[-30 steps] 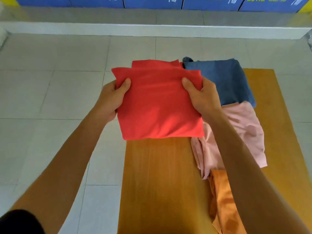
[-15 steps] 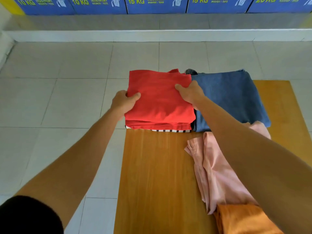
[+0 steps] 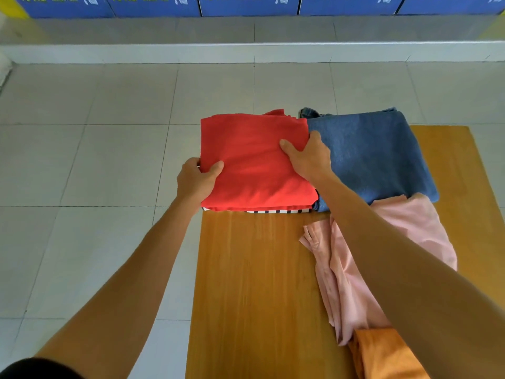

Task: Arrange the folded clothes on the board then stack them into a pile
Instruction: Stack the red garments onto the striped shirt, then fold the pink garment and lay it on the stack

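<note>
A folded red garment lies on top of a pile at the far left corner of the wooden board. A striped black-and-white garment peeks out under the pile's near edge. My left hand grips the red garment's near left corner, thumb on top. My right hand grips its right edge. Folded blue denim lies beside the pile on the right. A loose pink garment and an orange one lie nearer, partly hidden by my right arm.
The board rests on a pale tiled floor. A low white ledge runs across the back, with blue boxes behind it. Bare wood fills the board's near left part.
One second ago both hands held the red garment in the air. They lowered it onto the pile at the far left corner and still grip its edges.
</note>
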Demonstrator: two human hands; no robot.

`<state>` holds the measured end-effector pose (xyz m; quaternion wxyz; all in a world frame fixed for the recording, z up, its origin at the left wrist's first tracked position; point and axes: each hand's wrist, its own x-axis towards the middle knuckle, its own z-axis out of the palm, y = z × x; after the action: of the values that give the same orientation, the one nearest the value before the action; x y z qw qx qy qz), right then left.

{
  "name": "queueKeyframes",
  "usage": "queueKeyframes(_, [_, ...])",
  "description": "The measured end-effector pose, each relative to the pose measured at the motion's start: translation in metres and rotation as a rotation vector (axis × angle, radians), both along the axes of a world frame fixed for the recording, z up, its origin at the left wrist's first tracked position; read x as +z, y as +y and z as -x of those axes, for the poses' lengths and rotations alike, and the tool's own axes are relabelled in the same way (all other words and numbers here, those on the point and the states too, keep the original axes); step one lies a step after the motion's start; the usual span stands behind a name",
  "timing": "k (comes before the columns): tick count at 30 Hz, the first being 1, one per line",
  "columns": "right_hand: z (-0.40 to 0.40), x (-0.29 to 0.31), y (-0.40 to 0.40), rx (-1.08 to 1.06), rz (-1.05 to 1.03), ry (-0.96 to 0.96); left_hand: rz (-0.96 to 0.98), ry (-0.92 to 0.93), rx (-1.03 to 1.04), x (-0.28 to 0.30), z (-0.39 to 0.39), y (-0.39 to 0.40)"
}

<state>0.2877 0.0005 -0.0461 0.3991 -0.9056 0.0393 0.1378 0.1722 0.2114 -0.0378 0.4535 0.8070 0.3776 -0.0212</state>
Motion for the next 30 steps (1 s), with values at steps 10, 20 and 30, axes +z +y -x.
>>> queueKeyframes(10, [0.069,0.028,-0.043,-0.084,0.023,-0.126,-0.277,-0.228,0.061,0.026,0.047,-0.048])
queueKeyframes(20, [0.149,0.013,-0.189,-0.402,0.335,-0.101,0.330,0.193,-0.320,-0.002,0.118,-0.176])
queueKeyframes(30, [0.159,0.013,-0.245,-0.514,0.179,0.410,0.441,0.178,-0.353,-0.008,0.103,-0.256])
